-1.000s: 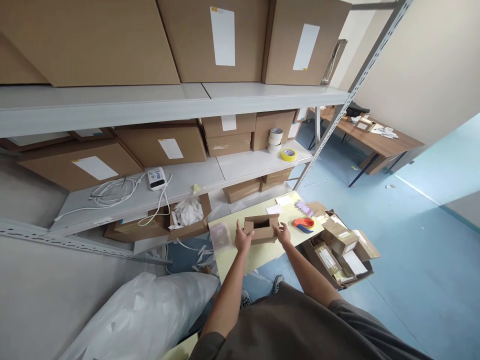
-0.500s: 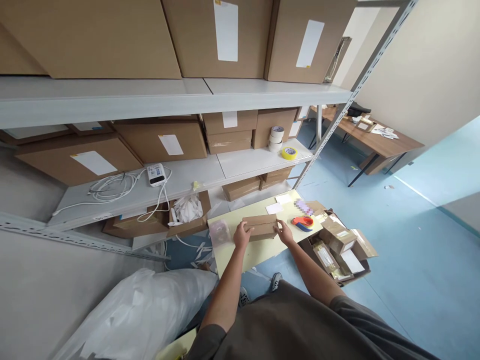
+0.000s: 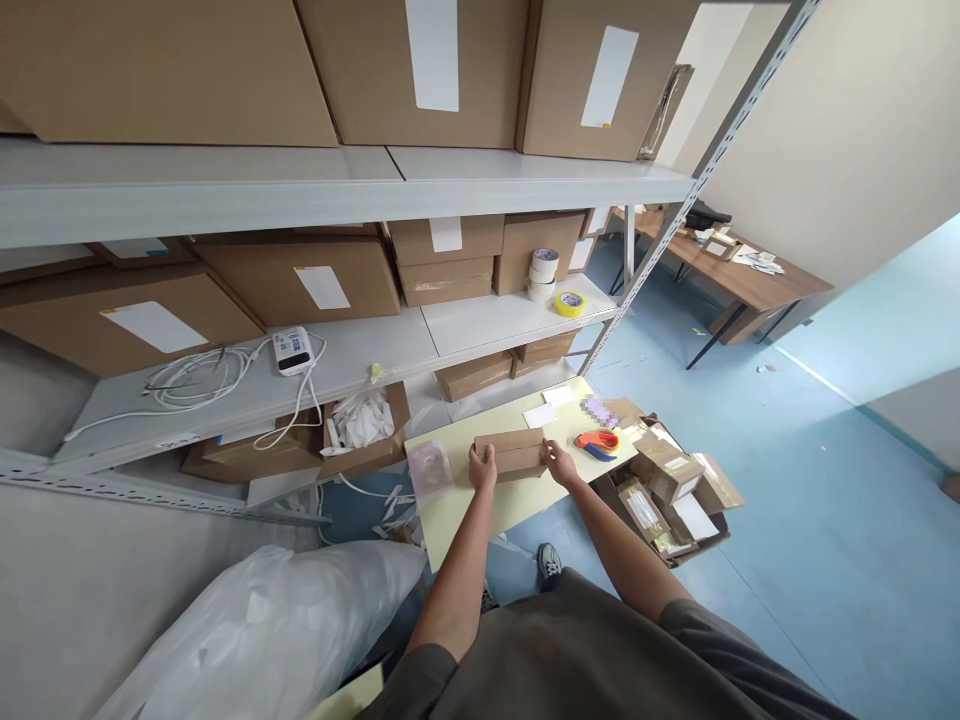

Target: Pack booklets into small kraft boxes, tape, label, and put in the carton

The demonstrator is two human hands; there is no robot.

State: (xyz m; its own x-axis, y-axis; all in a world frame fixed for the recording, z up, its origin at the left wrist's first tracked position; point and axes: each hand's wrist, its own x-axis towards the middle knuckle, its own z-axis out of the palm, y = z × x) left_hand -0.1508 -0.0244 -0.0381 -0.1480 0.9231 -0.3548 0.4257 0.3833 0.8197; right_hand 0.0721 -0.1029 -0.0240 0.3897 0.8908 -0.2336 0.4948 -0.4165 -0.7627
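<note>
A small brown cardboard box [image 3: 512, 456] is between my hands over the pale yellow table [image 3: 480, 515]. My left hand [image 3: 482, 468] grips its left end, thumb up on the near face. At the right end my right hand [image 3: 559, 464] pinches the corner, with the fingers partly behind it. A seam runs along the top of the box. Right of my right hand lies a red and blue tape dispenser [image 3: 598, 444]. White paper slips [image 3: 539, 416] lie behind the box, and a clear plastic bag [image 3: 430, 468] lies to its left.
Grey shelving [image 3: 487, 336] with brown cartons spans the back. It holds a yellow tape roll [image 3: 570, 304], stacked white rolls [image 3: 543, 275] and a white cabled device [image 3: 292, 350]. A large carton of small boxes [image 3: 679, 500] stands right; a bulky white sack [image 3: 277, 630] sits lower left.
My view has shifted slightly, so the scene sits a little further left. Both hands still hold the box at its ends; the left fingers have closed more upright against its end.
</note>
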